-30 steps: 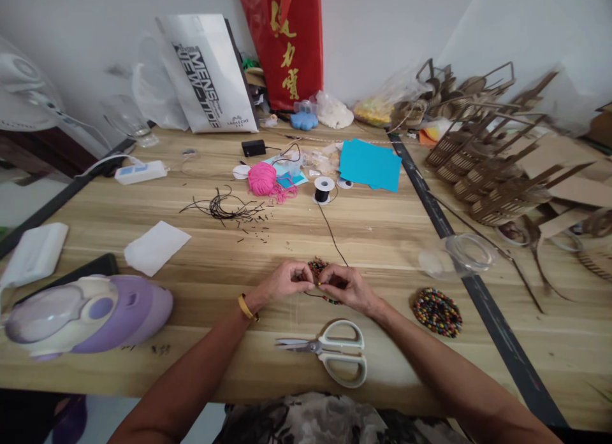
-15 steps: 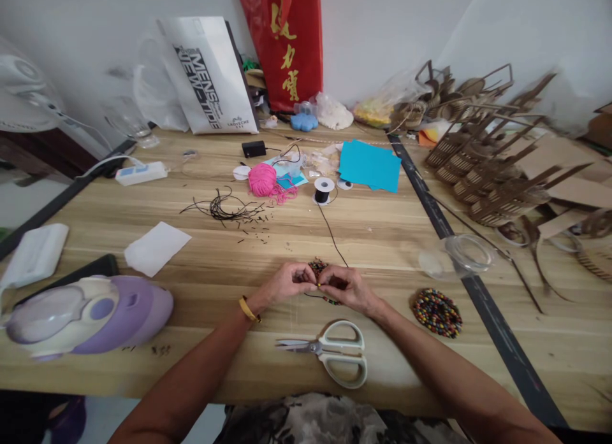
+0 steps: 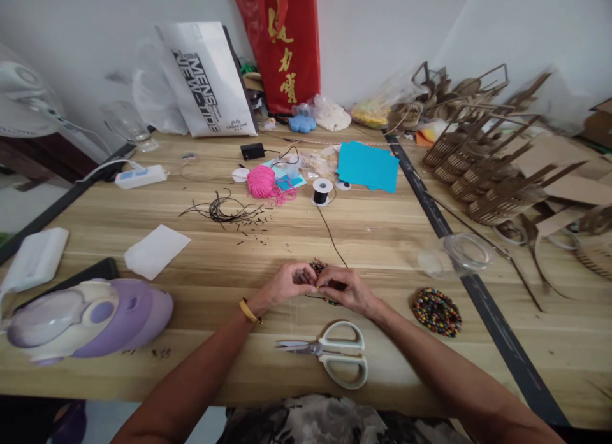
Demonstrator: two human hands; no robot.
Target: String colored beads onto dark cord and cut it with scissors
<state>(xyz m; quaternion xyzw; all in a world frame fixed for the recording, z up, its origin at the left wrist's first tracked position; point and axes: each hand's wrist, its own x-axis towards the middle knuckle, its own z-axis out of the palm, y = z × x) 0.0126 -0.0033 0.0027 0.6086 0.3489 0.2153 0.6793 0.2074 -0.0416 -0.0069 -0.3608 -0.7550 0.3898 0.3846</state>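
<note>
My left hand (image 3: 284, 283) and my right hand (image 3: 345, 287) meet fingertip to fingertip at the middle of the wooden table (image 3: 382, 234). Both pinch a small piece of coloured beadwork (image 3: 317, 266) strung on thin black cord (image 3: 331, 234). The cord runs away from my hands to a black spool (image 3: 322, 190). A gold bangle (image 3: 248, 311) sits on my left wrist. White-handled scissors (image 3: 329, 353) lie shut just in front of my hands. A round lid of mixed coloured beads (image 3: 437, 311) rests to the right of my right hand.
A purple and white appliance (image 3: 86, 315) sits at the front left, with a white tissue (image 3: 155, 250) behind it. Black cord scraps (image 3: 222, 209), pink yarn (image 3: 262, 180) and blue paper (image 3: 367, 165) lie farther back. A clear container (image 3: 459, 253) and laser-cut wooden parts (image 3: 497, 170) fill the right side.
Both hands stay pinched on the beadwork in the same spot. Only the view has shifted slightly.
</note>
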